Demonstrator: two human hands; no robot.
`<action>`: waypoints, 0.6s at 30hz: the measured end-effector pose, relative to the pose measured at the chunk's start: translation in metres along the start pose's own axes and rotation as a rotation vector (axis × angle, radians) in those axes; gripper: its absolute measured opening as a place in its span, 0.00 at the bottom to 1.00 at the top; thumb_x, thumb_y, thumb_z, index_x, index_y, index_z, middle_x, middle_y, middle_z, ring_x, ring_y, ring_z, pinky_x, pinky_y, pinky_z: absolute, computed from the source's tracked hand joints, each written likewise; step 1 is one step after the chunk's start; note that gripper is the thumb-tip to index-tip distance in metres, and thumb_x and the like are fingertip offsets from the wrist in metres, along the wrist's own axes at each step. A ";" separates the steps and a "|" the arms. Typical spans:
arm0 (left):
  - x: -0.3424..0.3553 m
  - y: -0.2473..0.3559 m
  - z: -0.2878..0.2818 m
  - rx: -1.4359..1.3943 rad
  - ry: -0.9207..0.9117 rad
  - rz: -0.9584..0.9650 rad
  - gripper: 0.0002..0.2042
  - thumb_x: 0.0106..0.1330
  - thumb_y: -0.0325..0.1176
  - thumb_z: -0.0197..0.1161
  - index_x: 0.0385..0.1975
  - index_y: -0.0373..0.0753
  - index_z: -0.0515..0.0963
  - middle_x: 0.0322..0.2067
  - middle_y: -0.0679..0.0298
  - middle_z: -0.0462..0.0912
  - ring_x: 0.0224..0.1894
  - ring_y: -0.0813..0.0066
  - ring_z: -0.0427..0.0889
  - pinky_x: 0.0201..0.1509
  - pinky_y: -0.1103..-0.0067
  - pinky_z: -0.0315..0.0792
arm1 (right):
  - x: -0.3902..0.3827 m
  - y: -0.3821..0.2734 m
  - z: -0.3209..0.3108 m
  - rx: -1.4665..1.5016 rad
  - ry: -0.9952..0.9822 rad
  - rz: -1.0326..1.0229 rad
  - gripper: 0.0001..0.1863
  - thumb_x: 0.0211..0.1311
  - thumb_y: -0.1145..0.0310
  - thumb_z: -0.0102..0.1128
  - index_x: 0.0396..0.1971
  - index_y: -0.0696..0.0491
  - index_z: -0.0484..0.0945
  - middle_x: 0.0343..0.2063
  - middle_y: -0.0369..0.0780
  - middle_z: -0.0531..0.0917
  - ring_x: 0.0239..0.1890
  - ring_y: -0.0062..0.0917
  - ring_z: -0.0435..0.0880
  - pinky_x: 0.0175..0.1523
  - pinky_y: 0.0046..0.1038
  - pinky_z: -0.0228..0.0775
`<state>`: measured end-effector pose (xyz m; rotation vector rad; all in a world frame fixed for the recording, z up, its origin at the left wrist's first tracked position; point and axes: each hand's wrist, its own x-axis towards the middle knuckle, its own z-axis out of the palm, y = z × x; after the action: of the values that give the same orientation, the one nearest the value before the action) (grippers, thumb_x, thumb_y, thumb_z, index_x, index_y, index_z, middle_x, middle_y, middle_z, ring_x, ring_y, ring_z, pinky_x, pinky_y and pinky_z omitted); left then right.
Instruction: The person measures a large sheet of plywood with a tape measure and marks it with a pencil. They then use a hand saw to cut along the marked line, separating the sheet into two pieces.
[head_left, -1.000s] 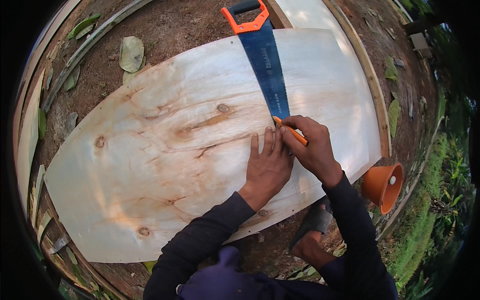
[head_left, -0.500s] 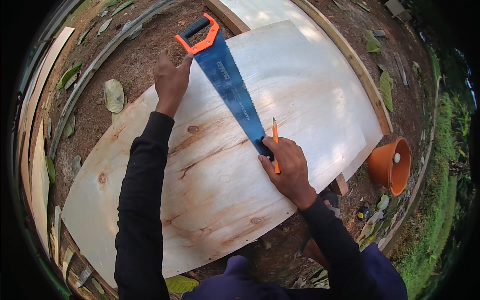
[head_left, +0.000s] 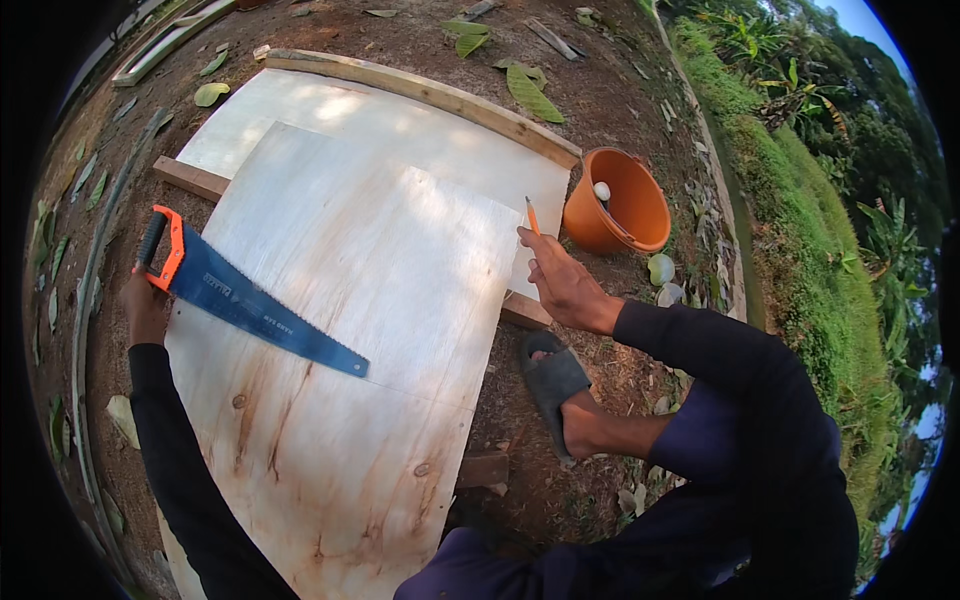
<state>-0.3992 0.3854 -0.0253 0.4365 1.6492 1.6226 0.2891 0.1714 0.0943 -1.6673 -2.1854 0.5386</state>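
My left hand [head_left: 146, 302] grips the lower end of the orange-and-black saw handle at the board's left edge, fingers partly hidden. The blue blade of the handsaw [head_left: 265, 310] lies across a pale plywood sheet [head_left: 350, 460] with brown knots, its tip beside a faint line that runs rightward. My right hand [head_left: 565, 285] holds an orange pencil [head_left: 532, 214], point upward, between its fingers, just beyond the sheet's right edge.
A second pale sheet [head_left: 230, 120], a long batten [head_left: 430, 92] and a wooden beam [head_left: 185, 178] lie beyond. An orange bucket [head_left: 610, 225] stands right. My sandalled foot [head_left: 550, 385] is beside the board. Soil, fallen leaves and a green bank surround these.
The view has swung round. My hands have moved from marking beside the blade to wide apart; my left hand has taken the saw handle, and the saw is angled differently on the sheet.
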 end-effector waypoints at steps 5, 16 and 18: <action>-0.023 0.030 -0.005 -0.106 -0.001 0.084 0.12 0.78 0.39 0.63 0.42 0.35 0.78 0.38 0.63 0.79 0.37 0.70 0.84 0.43 0.66 0.85 | -0.018 0.071 -0.079 -0.057 0.095 0.127 0.33 0.66 0.81 0.50 0.73 0.59 0.59 0.55 0.55 0.73 0.51 0.48 0.78 0.60 0.44 0.72; -0.248 0.160 0.115 -0.196 -0.601 0.512 0.20 0.80 0.46 0.59 0.53 0.33 0.80 0.46 0.60 0.86 0.50 0.71 0.86 0.52 0.72 0.80 | 0.051 -0.082 -0.135 -0.273 0.495 -0.391 0.31 0.76 0.58 0.60 0.72 0.53 0.65 0.69 0.50 0.70 0.71 0.41 0.71 0.70 0.41 0.69; -0.334 0.200 0.145 -0.209 -0.707 0.612 0.15 0.82 0.45 0.55 0.45 0.40 0.82 0.32 0.72 0.83 0.34 0.84 0.80 0.40 0.82 0.77 | 0.051 -0.130 -0.148 -0.223 0.573 -0.512 0.31 0.77 0.58 0.60 0.74 0.52 0.64 0.71 0.47 0.69 0.73 0.37 0.69 0.72 0.40 0.64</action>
<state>-0.1326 0.2748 0.2741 1.3218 0.8364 1.7398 0.2382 0.2032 0.2890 -1.0851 -2.1400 -0.2970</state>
